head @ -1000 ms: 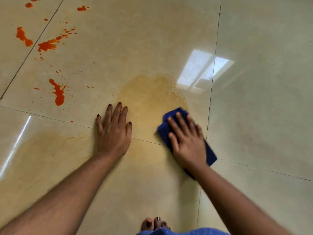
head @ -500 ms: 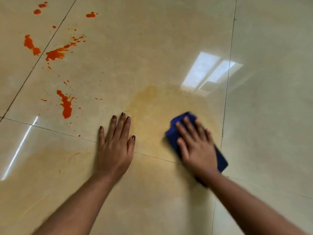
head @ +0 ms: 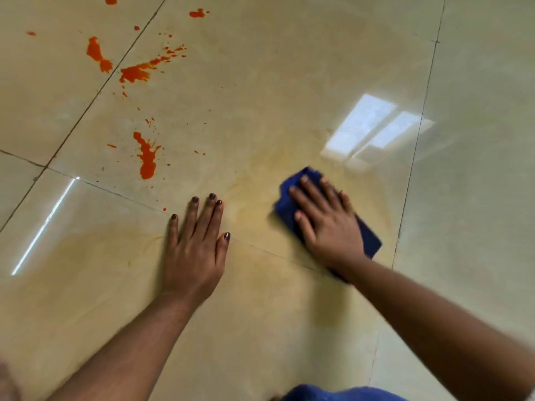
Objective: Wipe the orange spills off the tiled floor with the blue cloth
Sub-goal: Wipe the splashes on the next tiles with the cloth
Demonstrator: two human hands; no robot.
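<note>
Pressing flat with straight fingers, the right hand [head: 327, 227] is lying on the blue cloth [head: 369, 238] over a faint yellow smear [head: 254, 180]. Left hand [head: 194, 250] is lying open, palm down on the tiled floor [head: 289, 68], orange spills [head: 147, 160] sitting beyond it.
</note>
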